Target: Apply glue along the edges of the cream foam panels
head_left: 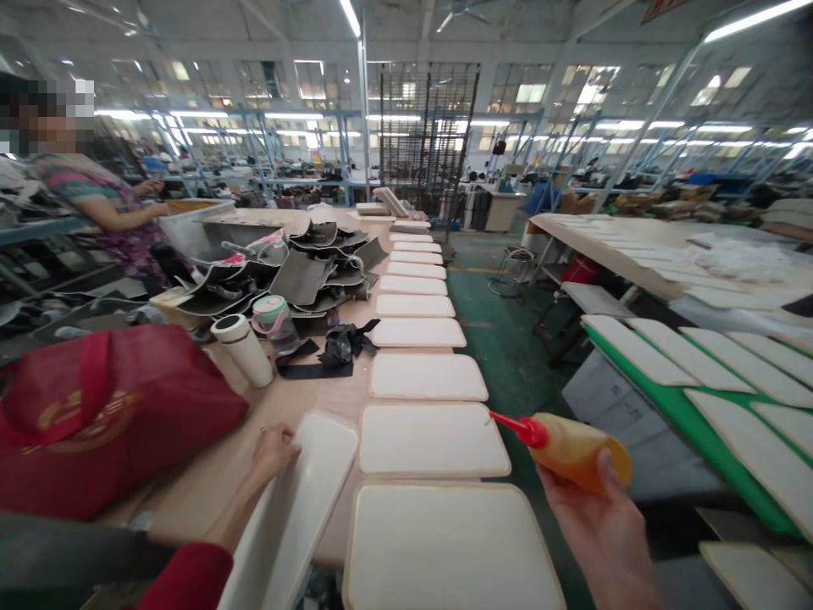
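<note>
My right hand (600, 529) is wrapped round a squeeze bottle (575, 442) of amber liquid, tilted sideways. Its thin red nozzle (508, 422) points left, its tip at the right edge of a white rounded panel (435, 438) lying in the row on the table. My left hand (274, 451) has its fingers closed over the edge of another white panel (321, 462), which slants left of the row. In front of me lies the nearest panel of the row (450, 551), with a yellowish border. Further panels (428, 375) stretch away behind it.
A red bag (120, 407), a white flask (245, 352) and a pink-green cup (276, 322) stand at the left. Behind them are grey curved pieces (298, 275). More panels lie on a green surface (603, 347) at the right. A person (95, 195) stands far left.
</note>
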{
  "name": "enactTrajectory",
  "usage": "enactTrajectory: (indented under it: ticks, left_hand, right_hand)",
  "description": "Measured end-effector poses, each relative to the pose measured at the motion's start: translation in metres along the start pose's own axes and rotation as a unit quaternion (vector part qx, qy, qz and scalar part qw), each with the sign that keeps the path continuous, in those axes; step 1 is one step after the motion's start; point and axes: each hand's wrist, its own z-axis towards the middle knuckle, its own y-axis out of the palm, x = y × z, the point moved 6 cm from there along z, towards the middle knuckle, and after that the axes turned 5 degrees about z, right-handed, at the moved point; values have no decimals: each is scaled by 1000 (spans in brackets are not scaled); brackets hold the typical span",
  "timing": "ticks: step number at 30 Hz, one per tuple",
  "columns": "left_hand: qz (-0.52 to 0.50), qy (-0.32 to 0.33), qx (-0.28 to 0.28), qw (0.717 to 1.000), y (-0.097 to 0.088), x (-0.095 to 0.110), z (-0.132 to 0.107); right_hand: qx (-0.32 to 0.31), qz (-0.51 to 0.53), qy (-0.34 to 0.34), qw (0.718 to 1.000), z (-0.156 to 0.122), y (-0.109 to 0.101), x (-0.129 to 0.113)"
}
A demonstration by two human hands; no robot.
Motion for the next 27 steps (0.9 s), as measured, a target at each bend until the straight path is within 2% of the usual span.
enactTrajectory:
  ticks: [6,9,11,15,18,23,27]
  left_hand:
    - [-40,-25,33,998,0,-19,-20]
    - [-67,-42,28,997,9,-25,-26]
    - [-83,-53,22,995,13,-27,-26]
    - [-111,-72,16,991,17,-32,-21]
    - [-133,-70,24,988,16,-37,-22]
    - [-170,-32,51,984,7,-42,-34]
    - [-204,-2,86,975,-7,-47,-40]
  right_hand:
    - [-11,-53,-13,998,-23,29,4]
    - [-9,-66,9,998,-34,48,16]
    - [-34,-63,25,997,-39,63,31]
    - [-105,-50,70,991,-50,91,80]
    - [-142,-50,116,982,-58,98,130]
    - [-151,-86,156,972,-66,82,205]
    - [-146,-120,167,968,-67,66,238]
